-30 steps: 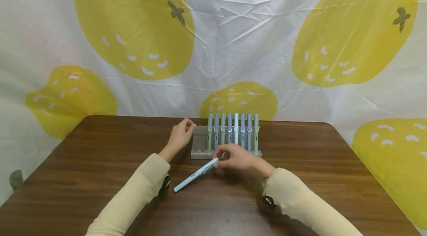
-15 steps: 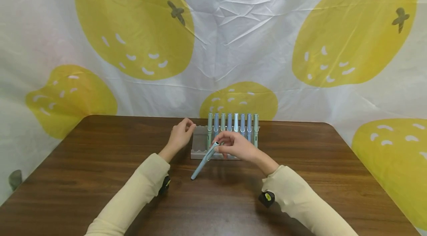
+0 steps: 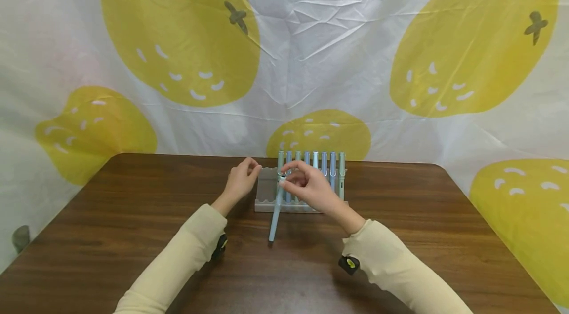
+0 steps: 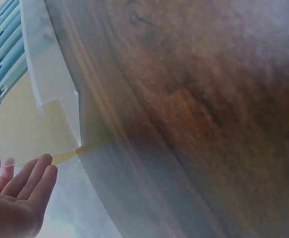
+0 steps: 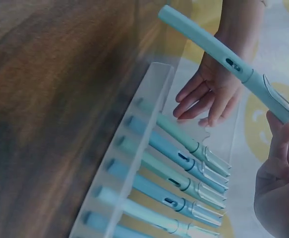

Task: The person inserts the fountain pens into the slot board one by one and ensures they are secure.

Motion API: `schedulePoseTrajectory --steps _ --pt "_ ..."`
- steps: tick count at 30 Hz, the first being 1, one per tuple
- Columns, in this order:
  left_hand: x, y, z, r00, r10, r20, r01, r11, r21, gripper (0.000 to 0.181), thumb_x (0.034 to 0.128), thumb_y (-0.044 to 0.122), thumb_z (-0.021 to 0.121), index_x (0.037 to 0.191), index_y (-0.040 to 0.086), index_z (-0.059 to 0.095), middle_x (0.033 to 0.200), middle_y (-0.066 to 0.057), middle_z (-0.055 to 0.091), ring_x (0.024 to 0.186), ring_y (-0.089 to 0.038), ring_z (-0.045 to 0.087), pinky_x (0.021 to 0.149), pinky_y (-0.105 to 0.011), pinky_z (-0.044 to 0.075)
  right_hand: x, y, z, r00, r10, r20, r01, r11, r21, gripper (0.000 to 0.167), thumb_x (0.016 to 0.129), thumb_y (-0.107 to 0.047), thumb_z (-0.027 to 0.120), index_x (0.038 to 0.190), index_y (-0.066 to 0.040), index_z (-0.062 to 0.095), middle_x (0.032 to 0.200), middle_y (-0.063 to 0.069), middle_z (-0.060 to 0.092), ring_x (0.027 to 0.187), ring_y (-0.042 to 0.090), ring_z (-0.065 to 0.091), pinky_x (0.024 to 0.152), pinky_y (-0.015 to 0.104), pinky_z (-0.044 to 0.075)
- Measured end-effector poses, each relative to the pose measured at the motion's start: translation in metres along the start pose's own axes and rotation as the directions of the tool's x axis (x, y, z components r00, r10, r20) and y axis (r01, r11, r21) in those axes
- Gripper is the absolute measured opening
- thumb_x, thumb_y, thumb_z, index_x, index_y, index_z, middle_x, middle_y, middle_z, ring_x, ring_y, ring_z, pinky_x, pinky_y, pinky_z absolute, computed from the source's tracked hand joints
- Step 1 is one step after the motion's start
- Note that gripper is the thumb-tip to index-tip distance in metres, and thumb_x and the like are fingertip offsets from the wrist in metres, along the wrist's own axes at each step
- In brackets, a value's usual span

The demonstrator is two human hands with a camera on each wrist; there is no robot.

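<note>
A clear pen rack (image 3: 265, 189) holds a row of upright pens (image 3: 342, 176) in green, blue and pale blue, each with a metal clip. My left hand (image 3: 240, 179) holds the rack's upper left corner between thumb and fingers; the left wrist view shows several of its fingers (image 4: 35, 181) extended. With thumb and fingertips, my right hand (image 3: 313, 189) pinches a light blue pen (image 3: 274, 217) by its cap end. That pen hangs at a slant in front of the rack's left part, its lower end pointing toward me, apart from the rack in the right wrist view.
Dark wooden table (image 3: 178, 180) lies under both arms. Behind it hangs a white cloth (image 3: 311, 72) with yellow fruit prints. The rack's leftmost slots, beside the left hand, hold no pens. Dark wrist devices (image 3: 348, 264) sit under both sleeves.
My right hand has lifted the light blue pen up toward the rack. The pen has swung from a low slant to nearly upright. My left hand stays at the rack's corner.
</note>
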State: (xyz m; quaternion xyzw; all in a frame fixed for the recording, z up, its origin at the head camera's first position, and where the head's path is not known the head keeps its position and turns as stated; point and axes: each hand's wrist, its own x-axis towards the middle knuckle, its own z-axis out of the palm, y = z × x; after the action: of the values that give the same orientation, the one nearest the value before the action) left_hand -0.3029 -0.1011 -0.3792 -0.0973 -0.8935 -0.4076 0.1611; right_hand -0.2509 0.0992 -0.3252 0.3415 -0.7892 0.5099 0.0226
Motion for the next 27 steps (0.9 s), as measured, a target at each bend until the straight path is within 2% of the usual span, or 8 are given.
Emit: schedulePoseTrajectory --steps 4,7,12,14,19,27 --pt "0.001 -0.001 0.0 1.0 0.001 -0.005 -0.001 1.0 -0.001 0.015 0.0891 0.018 0.053 0.09 0.004 0.056 0.093 -0.015 0.063 0.086 -0.028 0.06 0.073 -0.044 0.043 0.007 0.011 0.002 0.999 -0.047 -0.026 0.045 0.997 -0.068 0.025 0.085 -0.021 0.059 0.107 -0.009 0.055 0.082 -0.001 0.064 0.047 0.018 0.047 0.043 0.029 0.038" --pt "0.0 0.0 0.0 1.0 0.001 -0.001 -0.001 1.0 -0.003 0.014 0.0892 0.017 0.052 0.09 0.004 0.056 0.093 -0.015 0.063 0.087 -0.028 0.06 0.073 -0.044 0.044 0.012 0.012 0.002 0.995 -0.087 -0.04 0.082 0.991 -0.106 0.02 0.085 -0.023 0.06 0.102 -0.014 0.057 0.082 -0.003 0.064 0.048 0.013 0.046 0.044 0.028 0.038" --pt "0.0 0.0 0.0 1.0 -0.019 0.008 0.019 1.0 -0.01 0.014 0.0894 0.018 0.052 0.09 0.004 0.056 0.091 -0.014 0.063 0.086 -0.028 0.059 0.071 -0.043 0.044 0.016 -0.017 -0.002 0.998 -0.058 -0.022 0.054 0.988 -0.143 0.015 0.085 -0.013 0.059 0.1 -0.008 0.058 0.082 0.004 0.064 0.048 0.015 0.044 0.046 0.027 0.037" --pt "0.0 0.001 0.0 1.0 -0.025 0.006 0.025 1.0 -0.006 0.014 0.0894 0.018 0.052 0.09 0.004 0.056 0.089 -0.013 0.063 0.083 -0.027 0.06 0.069 -0.042 0.044 0.019 -0.024 -0.004 0.999 -0.032 -0.006 0.031 0.99 -0.138 0.017 0.085 -0.008 0.058 0.101 -0.002 0.057 0.084 0.01 0.064 0.049 0.022 0.046 0.047 0.029 0.038" --pt "-0.001 0.003 -0.001 1.0 -0.027 0.001 0.027 1.0 0.005 0.014 0.0896 0.018 0.052 0.09 0.005 0.056 0.084 -0.011 0.062 0.076 -0.025 0.059 0.065 -0.04 0.044 0.034 -0.003 -0.006 1.0 -0.023 0.017 0.024 0.994 -0.103 0.019 0.086 -0.013 0.058 0.103 -0.004 0.056 0.086 0.012 0.064 0.049 0.033 0.05 0.045 0.032 0.041" --pt "0.0 0.002 -0.001 1.0 -0.026 0.007 0.026 1.0 -0.002 0.014 0.0893 0.018 0.053 0.091 0.004 0.056 0.088 -0.012 0.062 0.081 -0.027 0.059 0.067 -0.041 0.044 0.048 0.004 -0.009 1.0 -0.019 -0.021 0.015 0.986 -0.167 0.019 0.086 -0.024 0.058 0.102 -0.013 0.057 0.088 0.003 0.063 0.05 0.022 0.05 0.046 0.031 0.042"
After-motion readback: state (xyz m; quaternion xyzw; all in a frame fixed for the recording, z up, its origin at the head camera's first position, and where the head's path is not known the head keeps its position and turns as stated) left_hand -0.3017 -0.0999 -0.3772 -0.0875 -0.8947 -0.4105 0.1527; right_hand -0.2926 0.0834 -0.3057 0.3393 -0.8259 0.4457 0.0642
